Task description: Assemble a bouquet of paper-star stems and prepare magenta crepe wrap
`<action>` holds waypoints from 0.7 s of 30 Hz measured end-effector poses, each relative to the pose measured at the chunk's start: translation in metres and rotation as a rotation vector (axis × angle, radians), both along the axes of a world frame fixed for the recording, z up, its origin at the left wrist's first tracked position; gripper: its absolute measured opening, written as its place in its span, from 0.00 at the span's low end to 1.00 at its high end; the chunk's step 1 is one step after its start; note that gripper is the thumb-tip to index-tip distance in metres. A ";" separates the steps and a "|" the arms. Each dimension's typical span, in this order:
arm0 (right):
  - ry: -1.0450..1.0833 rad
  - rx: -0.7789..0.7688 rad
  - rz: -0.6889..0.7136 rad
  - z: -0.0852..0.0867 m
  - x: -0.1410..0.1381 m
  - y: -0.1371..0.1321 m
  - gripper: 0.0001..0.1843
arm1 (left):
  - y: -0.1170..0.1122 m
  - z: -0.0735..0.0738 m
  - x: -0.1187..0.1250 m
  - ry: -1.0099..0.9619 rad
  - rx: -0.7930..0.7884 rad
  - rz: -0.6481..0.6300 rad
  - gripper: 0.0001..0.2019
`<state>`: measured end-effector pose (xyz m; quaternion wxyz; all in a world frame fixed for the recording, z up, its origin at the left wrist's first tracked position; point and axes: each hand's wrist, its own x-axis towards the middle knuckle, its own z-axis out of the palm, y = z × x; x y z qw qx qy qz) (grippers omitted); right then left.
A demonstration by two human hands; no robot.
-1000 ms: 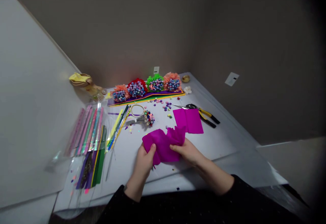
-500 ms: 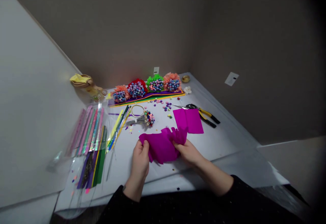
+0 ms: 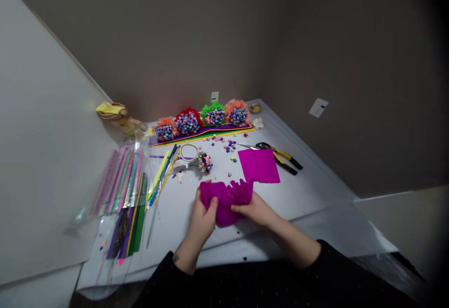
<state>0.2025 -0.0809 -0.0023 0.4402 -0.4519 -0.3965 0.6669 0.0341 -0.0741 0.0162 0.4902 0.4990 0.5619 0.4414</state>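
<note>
A piece of magenta crepe paper (image 3: 226,203) with a ruffled upper edge is bunched between my hands. My left hand (image 3: 202,213) wraps its left end, with the fingers pressing into the folds. My right hand (image 3: 254,210) pinches its right end. Just beyond them lies a flat magenta paper sheet (image 3: 258,165). A small bunch of paper stars on stems (image 3: 205,162) stands a little above my left hand, beside a thin gold ring (image 3: 188,152).
Scissors (image 3: 254,146) and yellow-handled pliers (image 3: 286,161) lie to the right. Several paper-star flowers (image 3: 199,121) line the back. Loose stars are scattered on the white-covered table (image 3: 308,196). Coloured strips in plastic sleeves (image 3: 122,177) lie to the left.
The crepe paper is gathered tighter and narrower than before, its left end drawn inward. My left hand has closed around it and turned, and the paper sits slightly higher.
</note>
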 end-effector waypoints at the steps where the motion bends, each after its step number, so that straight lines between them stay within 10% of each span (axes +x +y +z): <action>1: -0.038 0.015 0.009 0.000 0.001 0.000 0.27 | 0.001 0.000 -0.001 0.002 0.016 0.013 0.22; 5: -0.170 -0.017 -0.010 0.000 0.002 0.000 0.16 | 0.003 0.001 -0.006 -0.053 -0.042 0.072 0.20; 14: 0.056 -0.126 -0.204 -0.001 0.000 0.000 0.27 | 0.004 -0.010 -0.005 -0.364 -0.165 0.225 0.21; 21: 0.009 -0.057 -0.134 -0.001 0.004 -0.001 0.32 | -0.003 -0.010 0.000 -0.312 -0.116 0.035 0.30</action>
